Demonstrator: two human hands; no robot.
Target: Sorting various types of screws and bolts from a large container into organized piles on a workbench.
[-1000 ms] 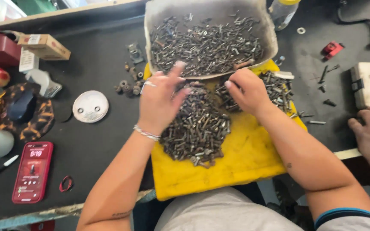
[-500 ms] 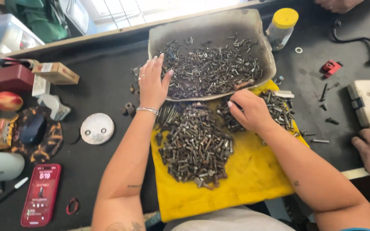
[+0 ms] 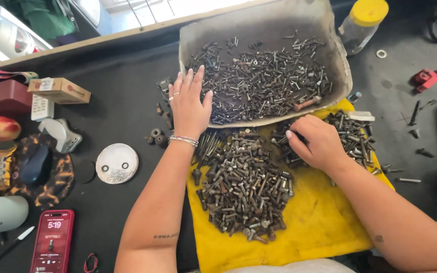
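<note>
Now the left hand [image 3: 190, 103] has slid up, lying open and flat on the tray [image 3: 259, 23] edge; the right hand [image 3: 317, 141] stays curled, fingers pinching bolts [image 3: 244, 187] on the yellow cloth [image 3: 319, 222].

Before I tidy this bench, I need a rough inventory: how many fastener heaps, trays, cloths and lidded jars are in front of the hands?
Heaps of dark metal bolts: 3
Worn grey tray: 1
Yellow cloth: 1
Clear jar with yellow lid: 1
Total: 6
</note>
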